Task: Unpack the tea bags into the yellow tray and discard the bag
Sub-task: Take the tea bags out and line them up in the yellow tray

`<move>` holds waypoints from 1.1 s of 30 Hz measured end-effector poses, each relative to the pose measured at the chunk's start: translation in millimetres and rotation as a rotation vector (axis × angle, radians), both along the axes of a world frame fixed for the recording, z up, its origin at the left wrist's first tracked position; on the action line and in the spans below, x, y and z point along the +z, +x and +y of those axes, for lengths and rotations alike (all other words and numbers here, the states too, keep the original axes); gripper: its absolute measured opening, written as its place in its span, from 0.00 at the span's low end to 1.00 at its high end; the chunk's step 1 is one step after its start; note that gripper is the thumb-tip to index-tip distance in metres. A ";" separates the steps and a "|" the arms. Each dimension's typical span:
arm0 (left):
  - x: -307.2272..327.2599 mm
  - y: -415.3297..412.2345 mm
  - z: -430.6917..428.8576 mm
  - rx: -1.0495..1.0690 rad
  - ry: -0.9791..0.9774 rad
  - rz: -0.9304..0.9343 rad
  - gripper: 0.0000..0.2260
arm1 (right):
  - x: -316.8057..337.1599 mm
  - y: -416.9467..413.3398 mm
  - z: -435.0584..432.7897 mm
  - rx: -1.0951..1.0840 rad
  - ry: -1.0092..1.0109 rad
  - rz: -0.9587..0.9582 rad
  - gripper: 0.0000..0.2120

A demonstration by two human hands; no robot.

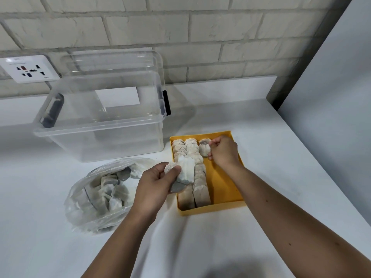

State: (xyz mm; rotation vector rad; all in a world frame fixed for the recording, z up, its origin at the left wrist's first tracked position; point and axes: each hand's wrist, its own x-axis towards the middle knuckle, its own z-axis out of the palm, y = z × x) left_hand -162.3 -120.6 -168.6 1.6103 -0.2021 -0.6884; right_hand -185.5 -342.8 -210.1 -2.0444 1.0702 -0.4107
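Seat the single tea bag [204, 150], pinched in the fingertips of the right hand [224, 152], at the far end of the yellow tray [220, 183], opening a third row just beside the two full rows [200, 189]. Lay it leaning like its neighbours, flat face toward the far wall, and release only once settled and stable. Hold the stack of tea bags [185, 171], gripped between thumb and curled fingers of the left hand [154, 183], low over the tray's left rim, ready to pass across one at a time. Avoid squeezing: thin paper, judged likely to crease or tear. Draw further stock from the clear plastic bag [96, 197], lying open on the counter [291, 167] just left of the tray and holding many more. Postpone discarding until emptied. Stay off the clear storage box [104, 127] standing behind the tray.
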 end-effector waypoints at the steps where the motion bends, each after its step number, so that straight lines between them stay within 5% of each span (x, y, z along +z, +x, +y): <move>1: 0.5 0.1 -0.1 -0.003 0.001 0.001 0.06 | 2.1 0.1 0.3 0.007 0.003 0.011 0.06; 7: 5.8 0.8 0.0 -0.005 -0.031 0.018 0.06 | 44.0 -30.3 28.3 0.132 -0.154 0.022 0.16; 13: 13.6 0.4 -7.8 -0.018 -0.047 0.011 0.06 | 73.8 -63.0 65.2 0.344 0.275 -0.224 0.07; 18: 17.6 -2.3 -11.0 -0.035 -0.038 -0.007 0.06 | 73.6 -66.7 48.9 0.276 0.197 -0.270 0.02; 22: 17.4 -1.3 -6.2 -0.036 -0.001 -0.050 0.06 | 65.5 -64.8 16.0 0.226 -0.109 -0.022 0.07; 25: 18.0 -1.1 -5.5 -0.033 0.013 -0.051 0.07 | 51.3 -55.7 12.1 0.263 -0.155 0.151 0.07; 33: 14.5 -2.3 -5.1 -0.040 0.068 -0.109 0.08 | 29.6 -23.4 16.5 0.178 -0.264 0.212 0.11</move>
